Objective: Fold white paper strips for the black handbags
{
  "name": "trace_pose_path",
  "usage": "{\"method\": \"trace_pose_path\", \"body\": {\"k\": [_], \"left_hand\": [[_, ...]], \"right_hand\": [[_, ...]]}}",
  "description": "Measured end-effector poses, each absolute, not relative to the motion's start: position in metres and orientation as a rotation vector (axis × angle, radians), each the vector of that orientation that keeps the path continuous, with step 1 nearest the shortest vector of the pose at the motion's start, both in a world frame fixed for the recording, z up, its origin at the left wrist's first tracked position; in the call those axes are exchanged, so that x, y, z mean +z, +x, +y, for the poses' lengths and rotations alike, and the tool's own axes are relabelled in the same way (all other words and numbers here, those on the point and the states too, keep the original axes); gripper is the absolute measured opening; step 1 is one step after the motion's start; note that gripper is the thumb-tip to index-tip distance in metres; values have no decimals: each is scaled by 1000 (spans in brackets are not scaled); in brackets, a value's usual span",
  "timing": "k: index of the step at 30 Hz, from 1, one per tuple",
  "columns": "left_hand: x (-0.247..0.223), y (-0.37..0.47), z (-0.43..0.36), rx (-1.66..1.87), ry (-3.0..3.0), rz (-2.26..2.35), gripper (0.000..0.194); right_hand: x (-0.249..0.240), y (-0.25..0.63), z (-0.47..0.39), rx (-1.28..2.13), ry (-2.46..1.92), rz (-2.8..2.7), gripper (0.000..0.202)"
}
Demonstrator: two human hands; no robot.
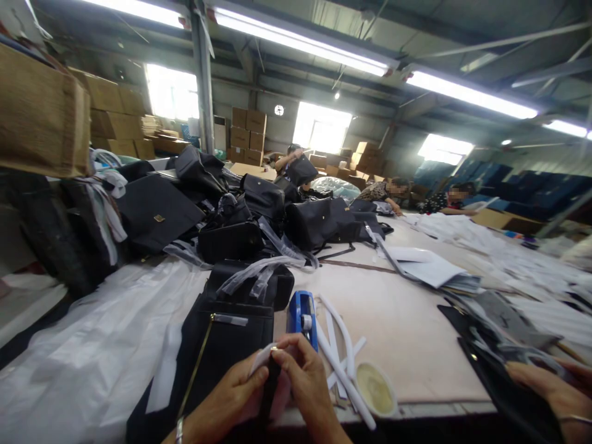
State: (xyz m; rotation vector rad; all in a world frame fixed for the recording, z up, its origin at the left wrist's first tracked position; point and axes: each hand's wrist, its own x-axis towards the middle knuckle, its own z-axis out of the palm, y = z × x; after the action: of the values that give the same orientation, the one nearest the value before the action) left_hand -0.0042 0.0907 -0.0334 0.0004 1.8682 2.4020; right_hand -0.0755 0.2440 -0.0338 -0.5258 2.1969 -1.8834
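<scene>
Near the front edge of the table, my left hand (238, 385) is closed on a black strap (269, 385) with a soft white strip (262, 359) along its upper end. My right hand (305, 382) pinches the same strap at a small shiny metal piece near its top. Just left lies a black bag (226, 351) with a gold zipper, partly behind my left forearm. A blue tape dispenser (303, 311) stands right beyond my right hand. White foam tubes (337, 351) and a round tub (374, 388) of yellowish stuff lie to its right.
Black bags (259, 209) are heaped across the back left. White wrapping sheets (106, 345) cover the left side. At the right edge, another person's hands (541, 385) touch a black piece. Further back are papers (425, 265), several co-workers and stacked cartons (247, 135).
</scene>
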Motion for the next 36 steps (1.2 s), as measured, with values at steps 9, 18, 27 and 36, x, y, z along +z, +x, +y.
{"method": "trace_pose_path", "body": {"k": [9,18,27,36], "left_hand": [[-53,-8,101,2488,-26,1777,47],[-54,-11,119,2684,-270,1406,51],[-39,-12,127,2706,-423,1515,44],[-44,-13,124,2719,-533,1517,51]], "right_hand": [[-36,-77,245,-1950,-437,2227,16],[-30,-77,241,-2079,-369,2080,24],[-23,-76,234,-2091,-358,2120,20],[-22,-73,232,-2021,-297,2149,20]]}}
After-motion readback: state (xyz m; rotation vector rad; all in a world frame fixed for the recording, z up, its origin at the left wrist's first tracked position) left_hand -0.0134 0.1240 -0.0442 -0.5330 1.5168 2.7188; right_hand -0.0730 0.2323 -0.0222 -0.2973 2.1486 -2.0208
